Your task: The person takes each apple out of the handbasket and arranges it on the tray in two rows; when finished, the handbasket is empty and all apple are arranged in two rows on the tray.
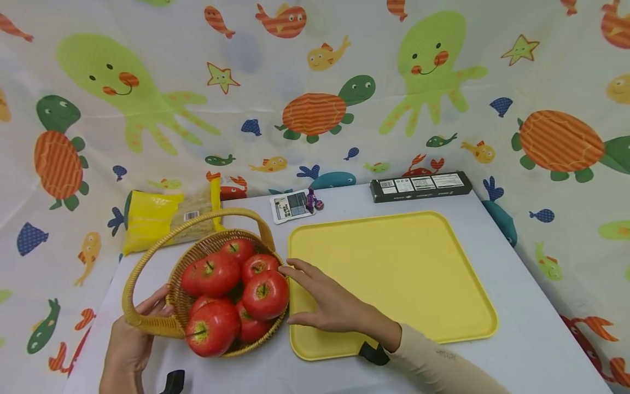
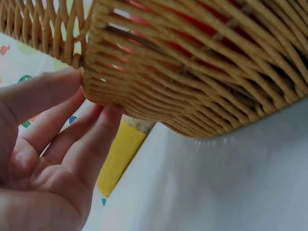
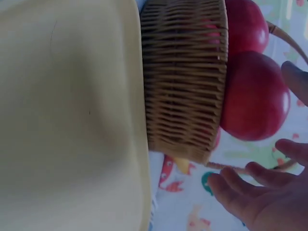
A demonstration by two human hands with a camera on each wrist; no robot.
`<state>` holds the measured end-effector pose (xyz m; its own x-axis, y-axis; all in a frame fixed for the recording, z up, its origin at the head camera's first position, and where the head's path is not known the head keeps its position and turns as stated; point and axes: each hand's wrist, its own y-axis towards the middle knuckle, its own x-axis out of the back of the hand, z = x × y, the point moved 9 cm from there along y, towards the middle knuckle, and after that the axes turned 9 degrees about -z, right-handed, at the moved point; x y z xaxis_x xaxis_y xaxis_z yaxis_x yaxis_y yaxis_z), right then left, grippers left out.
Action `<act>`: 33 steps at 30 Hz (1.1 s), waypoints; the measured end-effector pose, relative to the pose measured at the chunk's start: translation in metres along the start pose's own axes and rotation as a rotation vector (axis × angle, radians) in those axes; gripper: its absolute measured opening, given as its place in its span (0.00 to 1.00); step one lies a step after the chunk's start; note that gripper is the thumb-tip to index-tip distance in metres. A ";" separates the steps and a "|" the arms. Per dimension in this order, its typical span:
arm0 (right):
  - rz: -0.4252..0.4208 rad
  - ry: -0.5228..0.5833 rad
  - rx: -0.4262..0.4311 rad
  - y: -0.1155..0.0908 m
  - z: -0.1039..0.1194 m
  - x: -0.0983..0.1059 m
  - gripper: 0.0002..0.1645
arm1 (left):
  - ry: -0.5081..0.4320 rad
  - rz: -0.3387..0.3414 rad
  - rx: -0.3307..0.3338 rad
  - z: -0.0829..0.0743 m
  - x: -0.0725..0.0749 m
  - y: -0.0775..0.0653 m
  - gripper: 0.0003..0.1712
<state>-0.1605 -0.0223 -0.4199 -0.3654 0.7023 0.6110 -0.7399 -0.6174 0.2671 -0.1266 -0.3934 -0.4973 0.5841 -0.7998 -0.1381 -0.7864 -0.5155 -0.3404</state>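
Woven basket [image 3: 185,82]: resting on the counter [image 1: 531,355], just beside the left edge of the yellow tray [image 1: 389,273]. Contents: red apples [image 1: 266,294], heaped to the rim, several with stems visible. The handle [image 1: 241,212] arches over the left part of the basket.

Left hand [image 1: 129,340]: positioned at the left side of the basket, by the base of the handle. Its fingers [image 2: 90,144] are extended, with the tips touching the woven wall.

Right hand [image 1: 325,303]: positioned over the left edge of the tray, next to the right rim of the basket. Its fingers are spread, thumb apart, and hold nothing; the fingertips are near the apples. A beige sleeve [image 1: 443,358] covers the forearm.

Surrounding items: a yellow bag [image 1: 152,216] lies behind the basket to the left; a white packet [image 1: 285,210] and a black box [image 1: 423,187] lie beyond the tray, in front of a cloth [image 1: 246,54] printed with sea animals
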 end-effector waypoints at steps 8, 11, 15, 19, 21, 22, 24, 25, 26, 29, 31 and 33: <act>-0.020 0.034 0.011 0.005 0.006 -0.014 0.53 | 0.048 0.088 -0.010 0.000 0.000 0.004 0.22; -0.027 0.046 0.011 0.010 0.011 -0.017 0.54 | 0.067 0.080 -0.009 -0.001 0.001 0.005 0.21; -0.014 0.052 0.019 0.015 0.017 -0.022 0.54 | 0.077 0.048 0.002 0.001 0.002 0.003 0.22; -0.006 0.044 0.013 0.019 0.018 -0.027 0.51 | 0.105 0.023 0.012 0.002 0.003 0.002 0.23; -0.010 0.036 0.010 0.021 0.018 -0.029 0.51 | 0.112 0.018 0.018 0.002 0.003 0.003 0.23; -0.013 0.034 0.013 0.022 0.019 -0.030 0.51 | 0.116 0.016 0.021 0.002 0.003 0.003 0.23; -0.022 0.033 0.021 0.025 0.020 -0.031 0.50 | 0.116 0.011 0.028 0.001 0.003 0.003 0.22; -0.027 0.037 0.027 0.026 0.021 -0.031 0.50 | 0.115 0.008 0.031 0.001 0.003 0.004 0.21; -0.034 0.040 0.032 0.027 0.021 -0.030 0.49 | 0.111 0.006 0.035 0.001 0.003 0.004 0.21; -0.071 0.076 0.021 0.028 0.020 -0.023 0.48 | 0.102 -0.001 0.044 0.001 0.003 0.004 0.20; -0.123 0.126 0.012 0.028 0.019 -0.011 0.47 | 0.089 0.000 0.047 0.001 0.003 0.004 0.19; -0.196 0.183 -0.019 0.028 0.013 0.007 0.47 | 0.070 0.007 0.045 0.000 0.002 0.004 0.19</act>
<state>-0.1761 -0.0392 -0.3987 -0.3087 0.8612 0.4038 -0.8162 -0.4578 0.3524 -0.1287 -0.3969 -0.4993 0.5615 -0.8240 -0.0757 -0.7799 -0.4965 -0.3811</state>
